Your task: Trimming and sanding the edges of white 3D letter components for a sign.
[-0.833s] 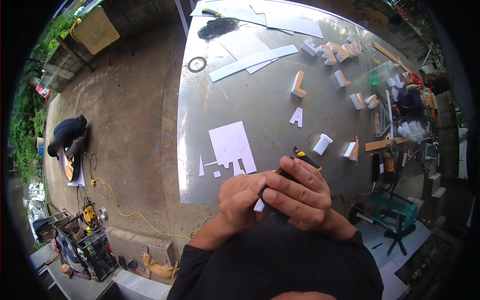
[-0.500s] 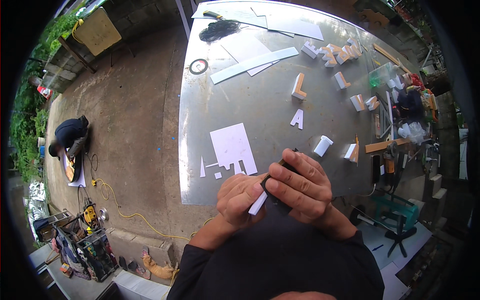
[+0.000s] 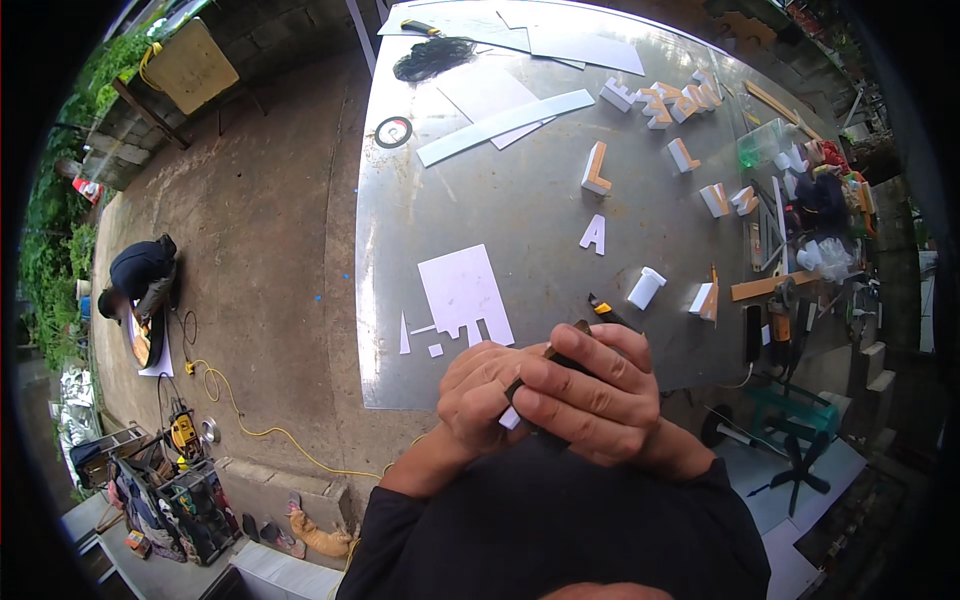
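Close to my body, both hands meet near the front edge of the metal table. My left hand (image 3: 472, 398) is closed on a small white piece (image 3: 511, 418), mostly hidden by the fingers. My right hand (image 3: 602, 385) presses a dark strip (image 3: 572, 345), black with a brownish side like sandpaper, against that piece. Just beyond the right hand lies a yellow and black utility knife (image 3: 602, 308). A white sheet with cutouts (image 3: 465, 290) is at left, and a flat white letter A (image 3: 593, 235) lies farther off.
Several white block letters with tan faces stand on the metal table (image 3: 520, 215), including an L (image 3: 597, 168). White strips (image 3: 505, 128), a round disc (image 3: 393, 132) and dark wire (image 3: 433, 60) lie at the far side. Tools clutter the right. A person (image 3: 142, 270) bends on the left.
My right hand and the dark strip have shifted slightly down and left over the white piece, covering more of it. The utility knife, mostly hidden before, now shows beyond my right hand.
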A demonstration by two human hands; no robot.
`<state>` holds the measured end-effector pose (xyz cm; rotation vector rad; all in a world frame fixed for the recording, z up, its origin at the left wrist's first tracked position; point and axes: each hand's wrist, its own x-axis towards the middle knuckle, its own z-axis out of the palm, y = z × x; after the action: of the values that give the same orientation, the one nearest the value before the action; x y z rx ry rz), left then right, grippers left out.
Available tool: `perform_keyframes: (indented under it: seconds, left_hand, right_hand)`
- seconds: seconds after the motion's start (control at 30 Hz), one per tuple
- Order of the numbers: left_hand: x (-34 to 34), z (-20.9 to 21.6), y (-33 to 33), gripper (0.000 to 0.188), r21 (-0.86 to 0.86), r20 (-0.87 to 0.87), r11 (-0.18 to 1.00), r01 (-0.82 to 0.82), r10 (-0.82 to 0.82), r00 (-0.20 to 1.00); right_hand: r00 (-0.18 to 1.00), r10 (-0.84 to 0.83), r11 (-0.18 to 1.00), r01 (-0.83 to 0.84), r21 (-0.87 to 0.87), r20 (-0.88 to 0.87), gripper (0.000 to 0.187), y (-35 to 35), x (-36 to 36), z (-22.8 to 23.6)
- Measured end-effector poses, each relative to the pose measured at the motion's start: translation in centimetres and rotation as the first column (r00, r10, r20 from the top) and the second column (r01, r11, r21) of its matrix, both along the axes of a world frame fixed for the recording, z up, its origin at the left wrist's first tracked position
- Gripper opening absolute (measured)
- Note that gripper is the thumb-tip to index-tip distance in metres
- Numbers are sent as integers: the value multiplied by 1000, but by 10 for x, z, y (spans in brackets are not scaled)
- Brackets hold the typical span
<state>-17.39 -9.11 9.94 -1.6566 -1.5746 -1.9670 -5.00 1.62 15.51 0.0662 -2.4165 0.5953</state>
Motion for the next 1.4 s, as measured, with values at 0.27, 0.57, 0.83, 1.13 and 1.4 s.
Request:
perform_keyframes:
  seconds: [0.27,0.57,0.83,1.13,1.4]
  left_hand:
    - [1,-6,-1,25,6,40,1000,8,-9,999]
    - [3,-13,-3,30,28,62,999,-19,18,998]
    - [5,-10,-2,29,58,116,998,18,-25,993]
    - [0,-12,-2,31,36,118,999,-27,22,993]
    - [0,-7,0,30,53,113,999,11,-17,993]
  right_hand:
    - [992,-115,992,117,44,-42,25,10,-5,-14]
    - [989,-151,987,150,50,5,26,7,0,-15]
    - [995,-99,993,100,62,-18,26,0,1,-13]
    - [988,-156,987,156,46,14,27,3,-3,-14]
    - [982,-190,981,190,44,-2,27,0,-4,-13]
